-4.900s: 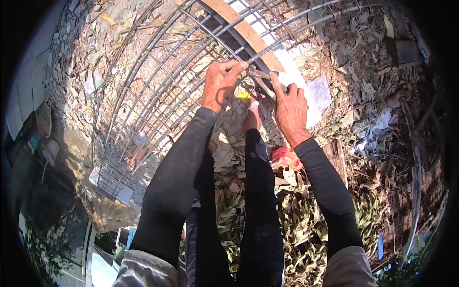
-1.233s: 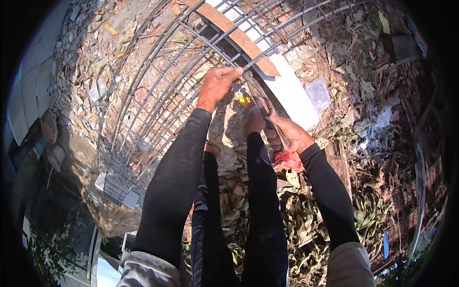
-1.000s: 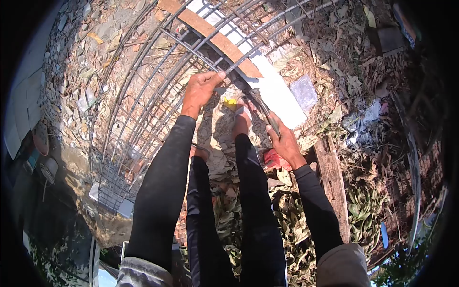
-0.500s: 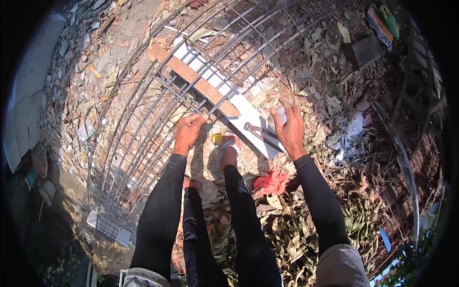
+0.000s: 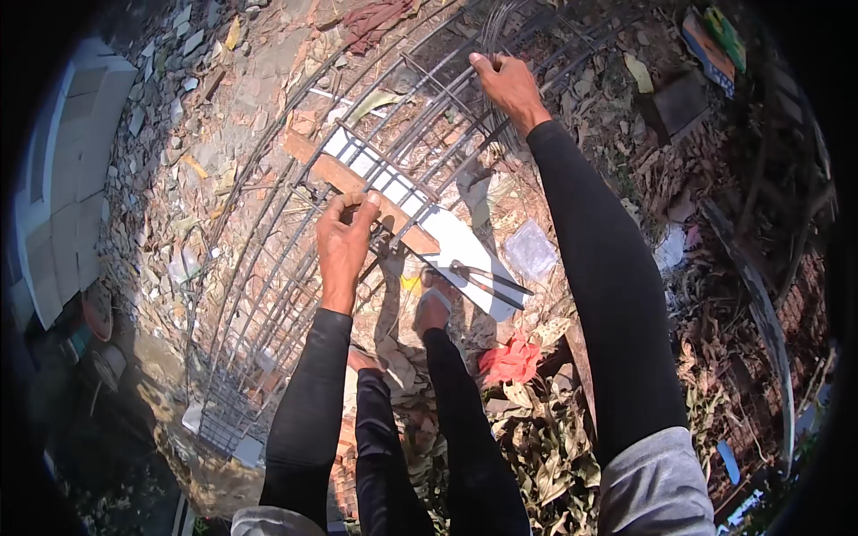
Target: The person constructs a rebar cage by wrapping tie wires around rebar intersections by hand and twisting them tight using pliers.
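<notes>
A long cage of steel reinforcing bars point(image 5: 435, 85) crosses the view diagonally. My left hand point(image 5: 342, 250) is over its near side, thumb and fingers pinched; whatever they hold is too small to make out. Under the bars near that hand lie a brown wooden plank point(image 5: 326, 167) and a white board point(image 5: 456, 237). On the board's near end rest pincers point(image 5: 474, 275) with dark handles. My right hand point(image 5: 514, 89) is at the far side of the cage, its fingers curled at a bundle of thin wire point(image 5: 493, 31).
A crumpled red plastic bag point(image 5: 511, 359) lies near my feet, beside dry leaves point(image 5: 554, 447). A clear plastic piece point(image 5: 531, 250) is to the right of the board. Pale slabs point(image 5: 71, 188) stand at the left; a weathered branch point(image 5: 755, 304) lies at the right.
My right hand has moved from beside the pincers up and away to the thin wire on the cage. My left hand has shifted slightly and stays pinched. The view has shifted a little.
</notes>
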`<action>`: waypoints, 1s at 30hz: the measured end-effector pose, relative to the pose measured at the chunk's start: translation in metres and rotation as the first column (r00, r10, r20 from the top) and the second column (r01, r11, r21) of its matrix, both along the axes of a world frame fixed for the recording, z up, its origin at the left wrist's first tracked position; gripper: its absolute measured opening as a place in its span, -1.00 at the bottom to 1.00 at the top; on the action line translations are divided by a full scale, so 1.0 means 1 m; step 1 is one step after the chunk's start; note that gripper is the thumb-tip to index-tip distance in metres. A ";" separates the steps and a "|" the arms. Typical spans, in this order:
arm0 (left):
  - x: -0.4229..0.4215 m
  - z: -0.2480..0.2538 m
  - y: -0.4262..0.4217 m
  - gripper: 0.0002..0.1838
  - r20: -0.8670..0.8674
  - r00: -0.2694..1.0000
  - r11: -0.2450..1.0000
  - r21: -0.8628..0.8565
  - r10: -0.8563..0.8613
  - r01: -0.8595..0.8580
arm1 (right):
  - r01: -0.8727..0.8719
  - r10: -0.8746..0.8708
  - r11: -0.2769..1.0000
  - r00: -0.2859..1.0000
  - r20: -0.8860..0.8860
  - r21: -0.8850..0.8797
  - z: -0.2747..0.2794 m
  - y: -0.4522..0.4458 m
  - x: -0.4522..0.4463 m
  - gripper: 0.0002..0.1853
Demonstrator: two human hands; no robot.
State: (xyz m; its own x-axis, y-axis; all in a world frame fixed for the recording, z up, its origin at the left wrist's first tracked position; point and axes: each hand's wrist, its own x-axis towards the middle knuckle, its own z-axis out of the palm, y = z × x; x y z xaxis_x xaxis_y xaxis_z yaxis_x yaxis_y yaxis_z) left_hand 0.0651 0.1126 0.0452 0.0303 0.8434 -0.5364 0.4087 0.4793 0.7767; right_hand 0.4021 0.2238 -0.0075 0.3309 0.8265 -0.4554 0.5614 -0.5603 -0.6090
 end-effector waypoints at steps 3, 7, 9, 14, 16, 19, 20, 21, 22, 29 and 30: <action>0.056 0.006 0.064 -0.33 0.136 0.991 0.999 0.042 0.011 -0.017 | -0.036 0.036 0.999 0.999 0.007 0.022 0.008 -0.040 -0.035 -0.36; 0.121 0.013 0.140 -0.29 0.300 0.951 0.997 0.030 -0.073 0.067 | -0.090 0.090 0.993 0.996 0.009 0.070 0.024 -0.082 -0.061 -0.48; 0.135 0.013 0.153 -0.34 0.336 0.922 0.980 0.019 -0.194 0.199 | -0.108 0.105 0.991 0.994 0.041 0.081 0.024 -0.094 -0.066 -0.48; 0.140 0.008 0.107 -0.38 0.284 0.910 0.953 0.080 -0.302 0.291 | -0.144 0.138 0.985 0.989 0.060 0.099 0.034 -0.090 -0.066 -0.63; 0.146 0.014 0.081 -0.38 0.321 0.899 0.944 0.239 -0.298 0.227 | -0.147 0.142 0.984 0.988 0.059 0.098 0.038 -0.089 -0.064 -0.72; 0.146 0.034 0.069 -0.32 0.265 0.940 0.962 0.222 -0.216 0.158 | -0.165 0.163 0.983 0.986 0.027 0.076 0.039 -0.084 -0.068 -0.71; 0.146 0.038 0.067 -0.34 0.229 0.957 0.957 0.266 -0.180 0.116 | -0.170 0.167 0.983 0.985 0.053 0.067 0.041 -0.080 -0.068 -0.70; 0.146 0.040 0.066 -0.34 0.190 0.972 0.947 0.311 -0.139 0.075 | -0.178 0.174 0.982 0.982 0.075 0.060 0.045 -0.077 -0.071 -0.68; 0.144 0.044 0.066 -0.33 0.155 0.983 0.934 0.355 -0.096 0.036 | -0.186 0.180 0.981 0.979 0.099 0.050 0.042 -0.076 -0.071 -0.67; -0.054 0.162 0.017 -0.43 0.532 0.532 0.686 -0.136 0.659 -0.714 | -0.108 0.102 0.993 0.987 0.122 0.046 0.006 -0.061 -0.057 -0.59; -0.090 0.168 -0.008 -0.43 0.481 0.482 0.628 -0.203 0.732 -0.751 | -0.107 0.097 0.992 0.985 0.145 0.066 0.008 -0.057 -0.066 -0.59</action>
